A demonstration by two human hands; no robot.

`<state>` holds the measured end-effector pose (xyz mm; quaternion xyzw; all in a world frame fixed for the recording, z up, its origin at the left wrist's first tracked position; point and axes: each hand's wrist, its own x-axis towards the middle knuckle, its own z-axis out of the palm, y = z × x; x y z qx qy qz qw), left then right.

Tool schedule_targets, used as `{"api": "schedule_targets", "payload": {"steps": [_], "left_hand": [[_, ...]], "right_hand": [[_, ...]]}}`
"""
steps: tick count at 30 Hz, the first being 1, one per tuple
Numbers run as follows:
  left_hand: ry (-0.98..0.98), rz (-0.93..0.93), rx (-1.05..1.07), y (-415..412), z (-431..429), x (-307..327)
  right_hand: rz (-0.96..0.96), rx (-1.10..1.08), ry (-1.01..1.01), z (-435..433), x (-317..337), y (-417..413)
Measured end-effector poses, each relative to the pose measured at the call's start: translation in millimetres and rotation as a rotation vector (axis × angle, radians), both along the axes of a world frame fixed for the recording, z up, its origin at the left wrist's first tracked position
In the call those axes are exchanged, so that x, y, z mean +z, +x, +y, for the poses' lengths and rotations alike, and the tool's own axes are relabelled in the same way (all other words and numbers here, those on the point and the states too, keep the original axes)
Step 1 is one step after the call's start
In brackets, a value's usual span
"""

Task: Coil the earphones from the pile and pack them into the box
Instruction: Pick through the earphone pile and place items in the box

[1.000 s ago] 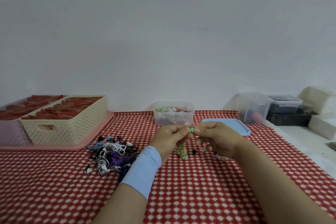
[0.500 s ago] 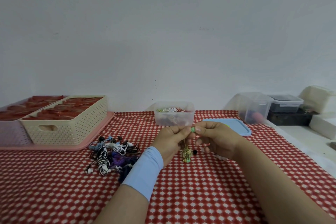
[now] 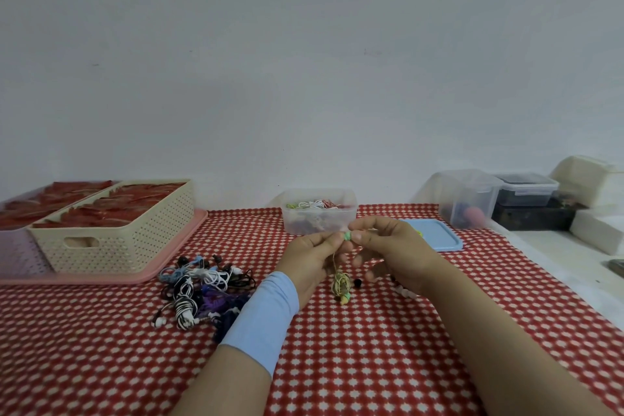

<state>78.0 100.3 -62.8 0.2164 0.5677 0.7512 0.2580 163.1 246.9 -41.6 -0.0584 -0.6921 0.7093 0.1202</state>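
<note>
1. Cream basket (image 3: 114,240), at 9 o'clock from the hands: rigid rectangular plastic with finely perforated walls and a slot handle. It stands on a smooth pink tray (image 3: 184,246).
2. Pile of earphones (image 3: 202,290), at 8 o'clock from the left hand: thin tangled cords in white, black, blue and purple. It lies on the red-and-white checked tablecloth (image 3: 371,365), beside the pale blue wrist sleeve (image 3: 263,317).
3. Left hand (image 3: 314,260): fingers curled, with thumb and forefinger pinching the cord of the green earphone just below its earbud.
4. Box (image 3: 319,216), at 12 o'clock beyond the hands: clear plastic with rounded corners and no lid on it. Coiled earphones lie inside.
5. Green earphone (image 3: 341,284): a thin yellow-green cord hangs from the pinch to a small wound bundle at 6 o'clock. Contact with the cloth cannot be told.
6. Right hand (image 3: 391,253): thumb and forefinger tips pinch the rounded green earbud (image 3: 347,236). The other fingers are loosely bent and hold nothing.
7. Blue lid (image 3: 435,236), at 2 o'clock from the right hand: a flat plastic rectangle lying on the cloth.
</note>
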Motion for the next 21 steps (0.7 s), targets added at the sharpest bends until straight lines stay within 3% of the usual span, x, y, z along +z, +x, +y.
{"api": "schedule_targets", "payload": {"steps": [8, 21], "left_hand": [[-0.135, 0.178, 0.069, -8.3, -5.3, -3.9], [-0.193, 0.255, 0.146, -6.7, -4.0, -6.4]], "right_hand": [[0.01, -0.064, 0.251, -5.7, 6.6, 6.0], [0.005, -0.13, 0.316, -5.6, 7.5, 3.9]]}}
